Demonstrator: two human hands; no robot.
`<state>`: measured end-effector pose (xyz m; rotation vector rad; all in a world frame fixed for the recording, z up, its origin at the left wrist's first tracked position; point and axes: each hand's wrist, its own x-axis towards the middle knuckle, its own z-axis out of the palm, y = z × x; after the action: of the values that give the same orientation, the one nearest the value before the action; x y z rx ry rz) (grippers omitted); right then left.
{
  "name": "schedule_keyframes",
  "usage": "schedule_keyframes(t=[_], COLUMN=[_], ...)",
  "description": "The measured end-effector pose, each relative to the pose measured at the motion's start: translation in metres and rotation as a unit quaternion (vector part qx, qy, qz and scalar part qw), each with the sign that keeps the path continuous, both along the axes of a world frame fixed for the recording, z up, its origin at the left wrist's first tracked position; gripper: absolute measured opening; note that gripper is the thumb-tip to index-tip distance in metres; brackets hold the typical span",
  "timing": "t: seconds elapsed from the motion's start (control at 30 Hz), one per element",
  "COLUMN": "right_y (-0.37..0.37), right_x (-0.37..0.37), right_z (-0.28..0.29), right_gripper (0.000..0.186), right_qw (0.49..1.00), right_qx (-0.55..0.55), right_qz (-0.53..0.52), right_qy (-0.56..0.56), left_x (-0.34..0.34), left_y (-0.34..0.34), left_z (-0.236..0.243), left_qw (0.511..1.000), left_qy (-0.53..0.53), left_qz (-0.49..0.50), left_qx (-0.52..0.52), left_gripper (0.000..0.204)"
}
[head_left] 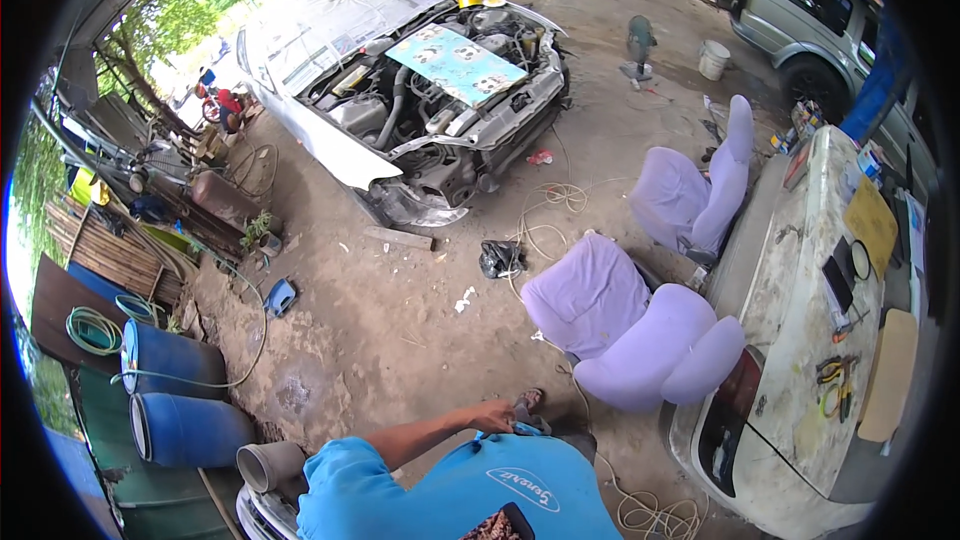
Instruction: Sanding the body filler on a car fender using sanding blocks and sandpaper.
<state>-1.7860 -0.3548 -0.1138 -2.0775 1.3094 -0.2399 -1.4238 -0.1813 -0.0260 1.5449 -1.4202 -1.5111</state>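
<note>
My left arm crosses in front of my body at the lower middle. My left hand (493, 417) is closed at the lower front of my blue shirt (440, 485). A small blue piece (530, 429) shows beside its fingers; I cannot make out if it is part of the shirt or a separate thing. My right hand is out of view. Just beyond the left hand is a sandalled foot (531, 399) on the dirt ground. Closest on the right is a car seat with a light purple cover (590, 290), and a second purple-covered seat (668, 190) stands behind it.
A white car (330, 130) with its engine bay exposed stands ahead. A worn white car body (800, 270) with pliers (838, 380) on it is at right. Blue barrels (190, 428) stand at left. A hose (555, 198) snakes over the ground near a black plastic bag (502, 258).
</note>
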Motion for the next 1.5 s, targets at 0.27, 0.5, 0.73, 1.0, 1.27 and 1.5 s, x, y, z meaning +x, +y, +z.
schedule_keyframes(t=[0.27,0.5,0.73,1.0,1.27,1.5], right_y=[0.020,0.066,0.104,0.238,0.128,0.123], right_x=[-0.017,-0.048,-0.060,-0.065,-0.063,-0.021], right_z=[0.018,0.046,0.077,0.188,0.356,0.343], right_gripper=[0.025,0.026,0.028,0.045,0.037,0.029], right_qw=[0.997,0.985,0.968,0.886,0.920,0.949], right_qx=[-0.008,-0.001,0.010,0.116,-0.213,-0.300], right_qz=[-0.051,-0.128,-0.185,-0.396,-0.267,0.001], right_qy=[0.057,0.119,0.169,0.213,0.194,0.095], left_x=[0.004,-0.005,0.011,0.016,-0.165,-0.249], left_y=[-0.009,0.001,-0.020,-0.063,-0.173,-0.197], left_z=[0.000,-0.002,0.002,0.001,0.080,0.089], left_qw=[0.999,0.987,0.990,0.973,0.876,0.534], left_qy=[-0.032,-0.111,0.017,-0.029,0.316,0.671], left_qz=[-0.021,0.050,-0.032,-0.140,-0.122,-0.094], left_qx=[0.038,0.109,0.139,0.182,0.344,0.505], left_gripper=[0.030,0.030,0.033,0.047,0.066,0.072])
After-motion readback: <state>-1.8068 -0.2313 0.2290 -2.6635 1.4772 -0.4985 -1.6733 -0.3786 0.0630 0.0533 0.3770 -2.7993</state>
